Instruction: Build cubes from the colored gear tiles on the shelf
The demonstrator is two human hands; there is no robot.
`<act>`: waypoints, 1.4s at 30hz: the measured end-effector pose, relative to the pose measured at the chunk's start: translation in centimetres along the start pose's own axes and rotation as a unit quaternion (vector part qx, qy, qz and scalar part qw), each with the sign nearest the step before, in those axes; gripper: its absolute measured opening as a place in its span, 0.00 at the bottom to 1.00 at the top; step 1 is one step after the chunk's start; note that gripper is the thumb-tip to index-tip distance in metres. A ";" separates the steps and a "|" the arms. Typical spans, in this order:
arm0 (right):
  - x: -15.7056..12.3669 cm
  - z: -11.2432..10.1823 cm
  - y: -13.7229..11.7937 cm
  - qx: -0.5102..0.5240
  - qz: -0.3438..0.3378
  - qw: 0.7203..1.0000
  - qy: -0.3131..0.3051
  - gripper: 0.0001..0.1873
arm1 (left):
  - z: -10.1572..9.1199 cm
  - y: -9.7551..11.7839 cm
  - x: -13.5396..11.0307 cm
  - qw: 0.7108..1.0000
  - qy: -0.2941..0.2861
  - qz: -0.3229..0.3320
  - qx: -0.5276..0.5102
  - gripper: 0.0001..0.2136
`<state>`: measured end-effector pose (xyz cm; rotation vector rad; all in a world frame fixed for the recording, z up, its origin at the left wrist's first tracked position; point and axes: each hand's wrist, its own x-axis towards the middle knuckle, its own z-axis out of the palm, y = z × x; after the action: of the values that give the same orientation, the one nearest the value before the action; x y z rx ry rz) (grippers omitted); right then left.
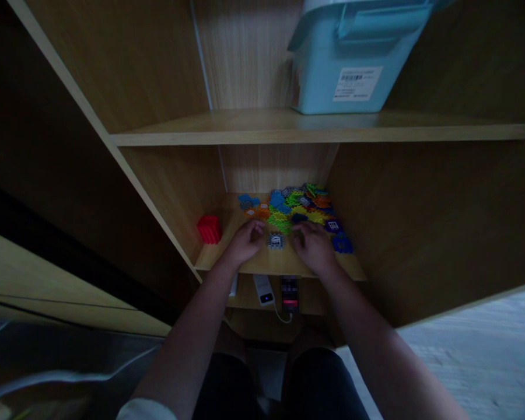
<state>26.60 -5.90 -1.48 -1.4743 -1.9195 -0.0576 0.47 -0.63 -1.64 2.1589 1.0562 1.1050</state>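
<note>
On the middle shelf board my left hand [247, 240] rests with loosely curved fingers. Its fingertips lie beside orange pieces [262, 212], and I see nothing held in it. My right hand [312, 244] is across from it, fingers bent and a little apart, with nothing visible in its grasp. Between the two hands lies a grey notched plastic piece [276, 240] with a white pattern, touched by neither. Behind them spreads a pile of colourful interlocking plastic pieces [298, 209], in green, yellow, blue and orange. A dark blue piece [342, 242] sits right of my right hand.
A red block-shaped stack [209, 229] stands at the shelf's left. Blue pieces [248, 201] lie at the back left. On the lower shelf are a white power bank [263, 289] and a cabled phone [290, 293]. A light blue bin [347, 64] occupies the upper shelf [245, 125].
</note>
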 end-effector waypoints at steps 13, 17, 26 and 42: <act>7.8 3.4 4.7 -0.045 0.121 0.992 0.002 0.11 | 0.1 0.3 0.3 0.998 0.029 -0.018 0.061 0.09; 7.8 3.2 5.1 -0.049 0.120 0.991 0.016 0.19 | 0.2 0.2 0.4 0.998 0.027 -0.019 0.060 0.09; 5.6 1.7 2.5 0.309 0.149 0.931 0.124 0.22 | -0.1 0.3 0.1 0.994 0.078 0.021 0.073 0.15; 0.9 1.5 -2.3 0.516 0.090 0.851 -0.017 0.23 | -0.3 2.8 -0.8 0.969 0.081 0.188 0.141 0.13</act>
<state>23.73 -5.32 -1.30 -0.8646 -1.3951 0.9472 1.10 -2.83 0.09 2.6107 0.9422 1.3911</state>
